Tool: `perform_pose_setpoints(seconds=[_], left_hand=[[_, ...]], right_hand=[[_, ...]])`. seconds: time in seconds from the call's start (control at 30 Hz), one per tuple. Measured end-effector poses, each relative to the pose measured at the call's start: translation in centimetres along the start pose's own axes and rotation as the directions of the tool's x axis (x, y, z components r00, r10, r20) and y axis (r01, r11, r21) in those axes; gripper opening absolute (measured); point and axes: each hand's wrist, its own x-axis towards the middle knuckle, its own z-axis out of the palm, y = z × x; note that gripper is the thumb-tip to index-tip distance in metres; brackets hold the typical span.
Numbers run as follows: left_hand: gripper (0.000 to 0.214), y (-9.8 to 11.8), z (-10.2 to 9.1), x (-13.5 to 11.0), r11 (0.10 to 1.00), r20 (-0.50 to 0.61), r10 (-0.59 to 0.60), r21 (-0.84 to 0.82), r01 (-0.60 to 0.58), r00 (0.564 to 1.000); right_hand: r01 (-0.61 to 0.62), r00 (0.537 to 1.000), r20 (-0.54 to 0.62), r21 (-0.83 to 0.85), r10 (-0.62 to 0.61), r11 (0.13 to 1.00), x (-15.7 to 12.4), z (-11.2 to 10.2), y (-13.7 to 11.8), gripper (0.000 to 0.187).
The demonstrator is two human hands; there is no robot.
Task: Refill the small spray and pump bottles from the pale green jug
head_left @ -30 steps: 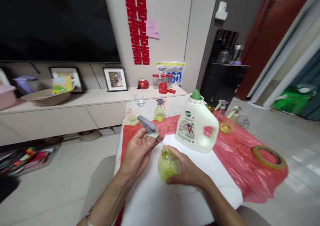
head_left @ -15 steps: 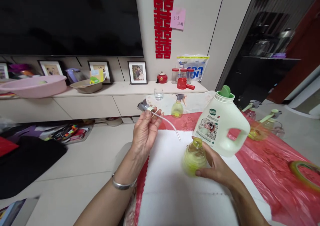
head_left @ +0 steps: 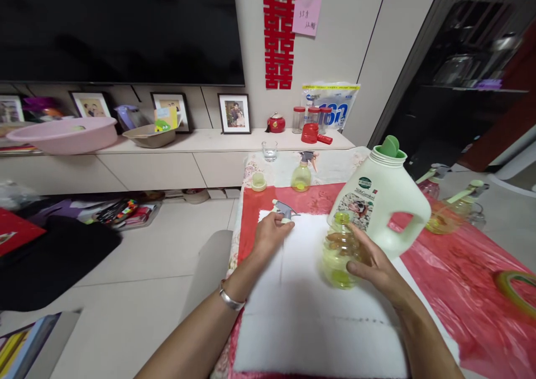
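My left hand (head_left: pixel 270 235) rests on the far left corner of a white sheet (head_left: pixel 310 306), fingers closed on a grey spray trigger head (head_left: pixel 283 209) that lies there. My right hand (head_left: pixel 371 262) wraps round a small green-tinted bottle (head_left: pixel 338 250) with an open neck, standing upright on the sheet. Just behind this bottle stands a large white detergent jug (head_left: pixel 379 197) with a green cap.
The table carries a red cloth (head_left: pixel 456 278). On it stand a small spray bottle (head_left: pixel 302 174), a yellow lid (head_left: pixel 258 182), a glass (head_left: pixel 269 150), more spray bottles (head_left: pixel 463 197) at the right and a tape roll (head_left: pixel 517 287). A low cabinet (head_left: pixel 167 156) runs behind.
My left hand pulled the trigger head and its tube out of the bottle, lifted it, then lowered it onto the white sheet. My right hand kept hold of the bottle.
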Motion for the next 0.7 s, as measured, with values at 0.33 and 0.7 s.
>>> perform_pose_setpoints(seconds=[0.33,0.7], left_hand=[[0.011,0.5,-0.7,-1.3,0.930,0.040,0.199,0.306,-0.201,0.979],[0.120,4.0,0.9,-5.3,0.930,0.641,0.279,0.004,-0.367,0.714]], right_hand=[[0.069,0.998,-0.004,0.000,-0.069,0.998,1.1,1.6,0.7,0.116],[0.094,0.994,0.056,-0.060,-0.091,0.994,1.0,1.5,0.2,0.089]])
